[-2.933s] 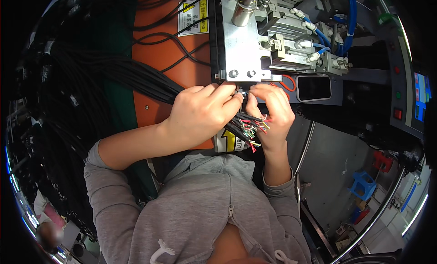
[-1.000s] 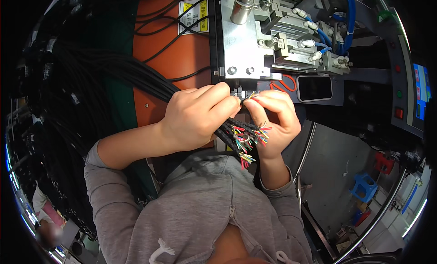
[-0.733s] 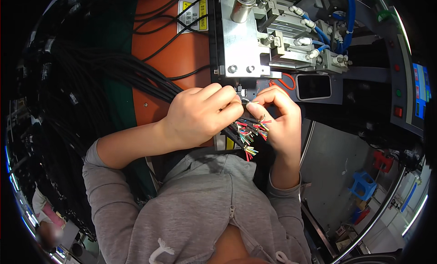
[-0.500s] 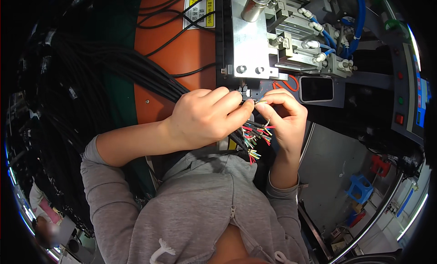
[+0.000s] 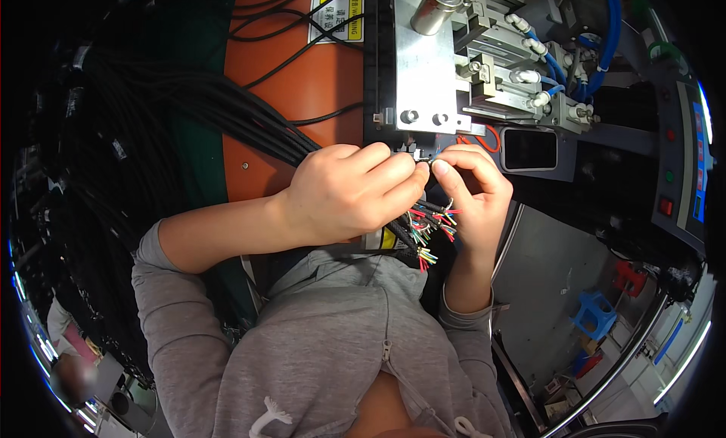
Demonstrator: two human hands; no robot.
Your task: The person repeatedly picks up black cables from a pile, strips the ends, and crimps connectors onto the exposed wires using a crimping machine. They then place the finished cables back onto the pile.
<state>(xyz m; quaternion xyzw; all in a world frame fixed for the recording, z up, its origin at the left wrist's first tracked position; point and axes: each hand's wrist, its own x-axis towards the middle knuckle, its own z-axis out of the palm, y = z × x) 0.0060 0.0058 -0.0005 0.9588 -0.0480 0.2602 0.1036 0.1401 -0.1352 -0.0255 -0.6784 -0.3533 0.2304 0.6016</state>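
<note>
Both my hands meet just below the machine's small black-and-metal fixture (image 5: 412, 149). My left hand (image 5: 352, 188) is closed, its thumb and forefinger pinching the end of a black cable, most of which the hand hides. My right hand (image 5: 480, 192) pinches the thin wires at that end, its fingertips almost touching the left ones. A thick bundle of black cables (image 5: 265, 117) runs from the left and goes out of sight behind my left hand. Below the hands, several cable ends (image 5: 426, 238) fan out in red, green, white and yellow wires.
Above the hands stands a machine with a bright metal plate (image 5: 425, 68) and blue air hoses (image 5: 609, 37). A phone (image 5: 529, 148) lies right of it, beside a red cord (image 5: 491, 138). A control panel (image 5: 684, 158) is at the far right, a blue stool (image 5: 594, 315) on the floor.
My hands have moved slightly up, bringing the pinched wires closer to the fixture. The machine sits a little further right in the view.
</note>
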